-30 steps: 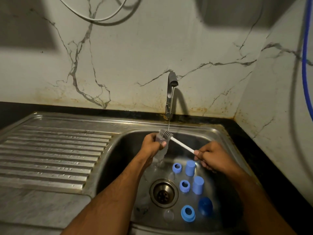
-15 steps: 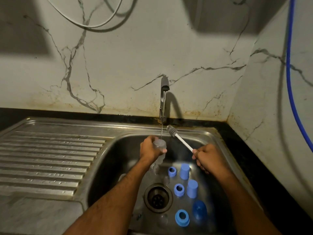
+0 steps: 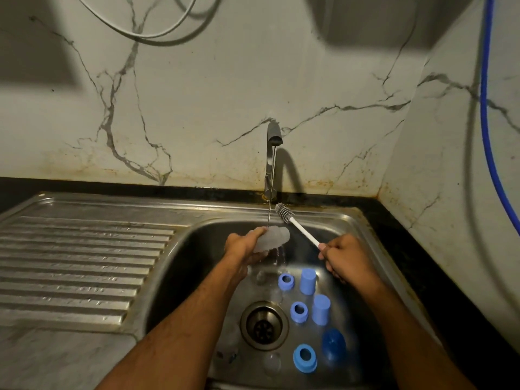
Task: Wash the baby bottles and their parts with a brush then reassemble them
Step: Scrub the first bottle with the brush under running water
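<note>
The left hand grips a tilted clear bottle under the stream; the right hand grips the brush just beside it, and should rotate the bottle to rinse fully.

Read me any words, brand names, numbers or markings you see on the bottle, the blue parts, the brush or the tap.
None can be read.
Clear bottle in the left hand: blurred, any markings unreadable.
Blue caps and rings in the sink: plain.
Brush in the right hand: handle plain white.
Tap: no label seen.
</note>
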The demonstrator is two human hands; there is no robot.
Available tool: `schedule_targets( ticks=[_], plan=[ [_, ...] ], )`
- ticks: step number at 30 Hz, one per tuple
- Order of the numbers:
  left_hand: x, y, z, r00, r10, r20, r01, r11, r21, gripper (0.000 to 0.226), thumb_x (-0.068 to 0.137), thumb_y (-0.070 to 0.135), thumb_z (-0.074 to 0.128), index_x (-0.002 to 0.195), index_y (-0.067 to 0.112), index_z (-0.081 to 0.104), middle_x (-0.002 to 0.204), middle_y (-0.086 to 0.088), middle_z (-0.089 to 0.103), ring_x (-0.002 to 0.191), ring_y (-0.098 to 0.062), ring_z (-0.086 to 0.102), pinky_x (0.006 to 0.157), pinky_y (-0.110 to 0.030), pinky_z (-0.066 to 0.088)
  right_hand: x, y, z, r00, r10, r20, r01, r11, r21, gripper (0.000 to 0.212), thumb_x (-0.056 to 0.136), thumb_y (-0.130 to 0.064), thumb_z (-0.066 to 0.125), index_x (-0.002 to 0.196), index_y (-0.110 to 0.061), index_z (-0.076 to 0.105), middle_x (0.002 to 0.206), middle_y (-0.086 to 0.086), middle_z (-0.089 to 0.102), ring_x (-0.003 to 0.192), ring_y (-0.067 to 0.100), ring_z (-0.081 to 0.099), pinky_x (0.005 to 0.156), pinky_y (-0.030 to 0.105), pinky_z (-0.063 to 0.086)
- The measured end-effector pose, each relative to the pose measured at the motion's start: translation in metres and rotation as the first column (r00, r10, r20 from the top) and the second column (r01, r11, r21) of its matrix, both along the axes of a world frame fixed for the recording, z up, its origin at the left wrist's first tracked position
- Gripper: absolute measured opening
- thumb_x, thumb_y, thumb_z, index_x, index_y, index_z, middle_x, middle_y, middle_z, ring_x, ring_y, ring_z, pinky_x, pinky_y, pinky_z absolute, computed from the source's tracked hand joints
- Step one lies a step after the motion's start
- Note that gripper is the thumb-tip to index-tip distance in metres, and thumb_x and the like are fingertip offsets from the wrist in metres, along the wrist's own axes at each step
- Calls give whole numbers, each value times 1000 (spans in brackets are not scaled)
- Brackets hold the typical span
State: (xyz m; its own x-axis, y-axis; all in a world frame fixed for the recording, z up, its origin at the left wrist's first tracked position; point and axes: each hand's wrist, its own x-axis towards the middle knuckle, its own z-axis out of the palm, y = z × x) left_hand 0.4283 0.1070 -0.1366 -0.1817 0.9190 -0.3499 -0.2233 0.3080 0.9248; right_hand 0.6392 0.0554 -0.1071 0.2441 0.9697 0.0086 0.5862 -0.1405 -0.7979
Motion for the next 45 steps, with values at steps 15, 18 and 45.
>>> schedule_targets(
  ticks=[15,18,45],
  plan=[
    [-9,-9,11,938,-291,188,317,940,-124,43,84,21,78,117,1,60,106,-20,66,99,-30,66,88,-42,57,1,1,2,999,16,50,-16,1000,-1,31,98,-26,61,72,-12,71,48,1,59,41,10,51,51,29,42],
    [-10,-6,5,954,-300,-5,298,950,-92,46,81,14,79,118,7,55,110,-20,66,99,-32,69,86,-49,59,1,1,1,999,14,42,-15,1000,2,31,98,-25,62,72,-12,71,47,0,58,41,10,51,52,29,42],
    [0,-9,-5,511,-75,-856,348,929,126,58,65,32,90,115,15,67,113,-5,71,105,-18,66,91,-29,53,2,4,-5,997,13,71,-15,1000,26,32,97,-24,62,68,-13,70,49,1,60,44,13,52,55,26,41]
  ],
)
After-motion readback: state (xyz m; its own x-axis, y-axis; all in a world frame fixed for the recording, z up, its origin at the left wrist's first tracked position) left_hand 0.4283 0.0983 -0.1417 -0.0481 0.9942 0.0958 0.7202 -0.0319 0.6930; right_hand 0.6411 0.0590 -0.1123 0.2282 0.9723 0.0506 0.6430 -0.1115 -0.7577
